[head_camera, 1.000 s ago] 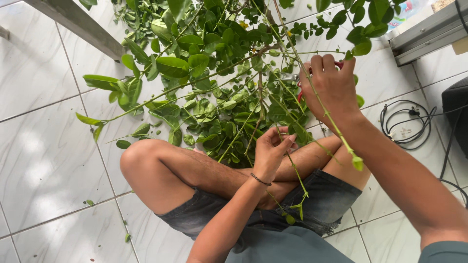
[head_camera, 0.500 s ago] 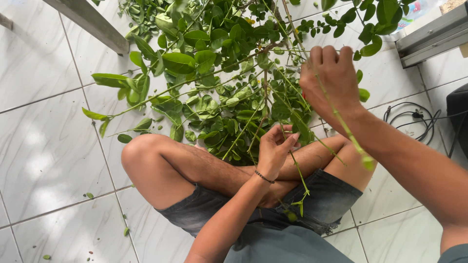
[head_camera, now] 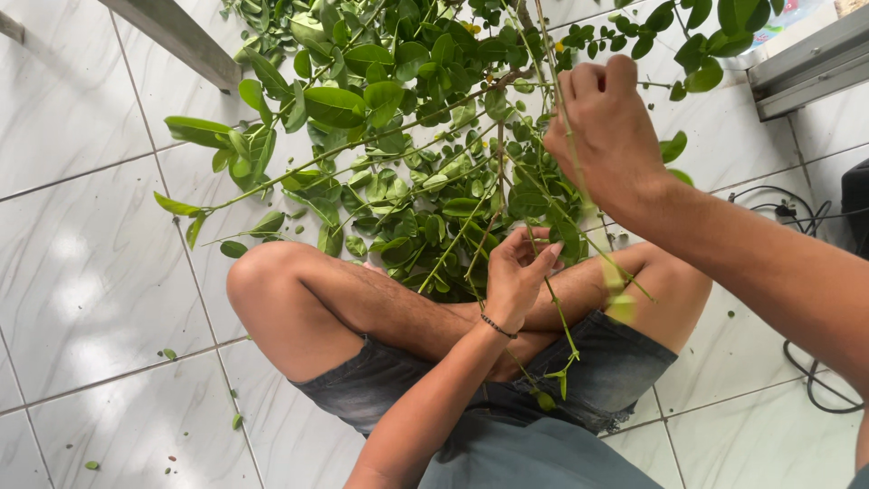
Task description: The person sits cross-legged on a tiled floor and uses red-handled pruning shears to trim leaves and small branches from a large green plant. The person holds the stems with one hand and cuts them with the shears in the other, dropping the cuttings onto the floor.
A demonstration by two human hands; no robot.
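Note:
I sit cross-legged on a white tiled floor with a pile of green leafy branches [head_camera: 398, 136] in front of my knees. My left hand [head_camera: 518, 272] pinches the lower part of a thin green stem [head_camera: 557, 312] that hangs over my lap. My right hand [head_camera: 608, 127], raised higher, is closed around the upper part of a thin stem among the branches. A blurred leaf [head_camera: 620, 303] hangs on a stem below my right wrist. A thin bracelet circles my left wrist.
White marble-look floor tiles [head_camera: 81, 272] carry a few loose leaf bits. A grey beam [head_camera: 181, 41] lies at the top left. A metal frame [head_camera: 806, 59] sits at the top right, and black cables [head_camera: 797, 213] run along the right edge.
My right hand has moved up and slightly left along the stem, its fingers curling tighter. The left hand stays at the lower stem, almost unmoved.

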